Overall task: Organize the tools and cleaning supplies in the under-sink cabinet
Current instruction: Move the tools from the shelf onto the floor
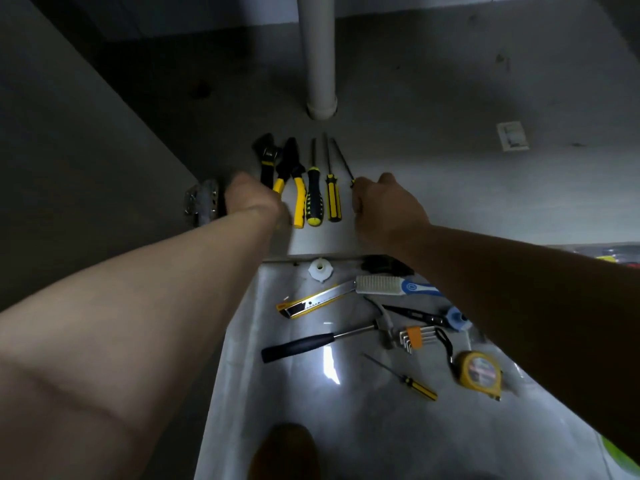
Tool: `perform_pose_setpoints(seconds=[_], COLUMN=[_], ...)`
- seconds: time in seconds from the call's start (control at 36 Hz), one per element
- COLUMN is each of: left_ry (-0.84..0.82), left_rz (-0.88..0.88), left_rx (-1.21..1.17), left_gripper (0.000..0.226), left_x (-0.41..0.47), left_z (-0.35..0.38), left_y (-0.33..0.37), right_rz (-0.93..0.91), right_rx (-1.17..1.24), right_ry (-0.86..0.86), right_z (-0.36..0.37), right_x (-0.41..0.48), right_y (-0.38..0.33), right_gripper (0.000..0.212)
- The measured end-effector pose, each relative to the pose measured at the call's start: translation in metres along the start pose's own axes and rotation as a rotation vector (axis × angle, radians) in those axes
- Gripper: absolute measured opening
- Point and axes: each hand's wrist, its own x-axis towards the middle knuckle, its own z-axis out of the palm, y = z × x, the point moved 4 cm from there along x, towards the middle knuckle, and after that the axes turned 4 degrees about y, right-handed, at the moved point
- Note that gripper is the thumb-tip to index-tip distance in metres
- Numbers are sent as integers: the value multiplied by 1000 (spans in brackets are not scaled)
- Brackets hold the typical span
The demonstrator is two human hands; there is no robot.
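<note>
Inside the cabinet, tools lie in a row on the grey floor: an adjustable wrench (pixel 266 157), yellow-handled pliers (pixel 292 181), a black-and-yellow screwdriver (pixel 314 195) and a slimmer screwdriver (pixel 333 199). My right hand (pixel 384 206) grips a thin screwdriver (pixel 343 159) at the row's right end; its handle is hidden in my fist. My left hand (pixel 251 195) rests over the wrench handle and the left pliers handle, fingers hidden. Outside, on the bright floor, lie a utility knife (pixel 311 301), a brush (pixel 391 285), a hammer (pixel 325 341), hex keys (pixel 415 337), a tape measure (pixel 479 374) and a small screwdriver (pixel 405 379).
A white drain pipe (pixel 318 60) stands just behind the tool row. A metal hinge (pixel 202 202) is fixed on the cabinet's left wall. A white plastic fitting (pixel 321 269) and a dark object (pixel 384 265) sit near the cabinet's front edge.
</note>
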Motion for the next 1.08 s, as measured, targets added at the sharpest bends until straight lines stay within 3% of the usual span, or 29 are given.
perform_pose_setpoints(seconds=[0.11, 0.28, 0.39, 0.56, 0.72, 0.89, 1.08], left_ry=[9, -92, -123, -169, -157, -153, -2], left_rz=[-2, 33, 44, -36, 42, 62, 95], left_rx=[42, 119, 138, -8, 124, 175, 5], left_gripper=[48, 33, 40, 15, 13, 26, 26], left_x=[6, 10, 10, 10, 8, 11, -16], left_z=[-3, -9, -10, -5, -3, 1, -7], left_y=[1, 14, 19, 18, 20, 20, 8], right_rz=[34, 85, 68, 41, -27, -87, -110], right_rx=[35, 149, 170, 208, 165, 159, 198], right_ry=[-8, -42, -31, -16, 17, 47, 7], right_z=[-5, -19, -19, -11, -6, -7, -14], right_x=[-6, -23, -41, -59, -71, -79, -89], right_y=[15, 43, 56, 62, 61, 66, 73], right_gripper=[34, 51, 62, 48, 25, 23, 19])
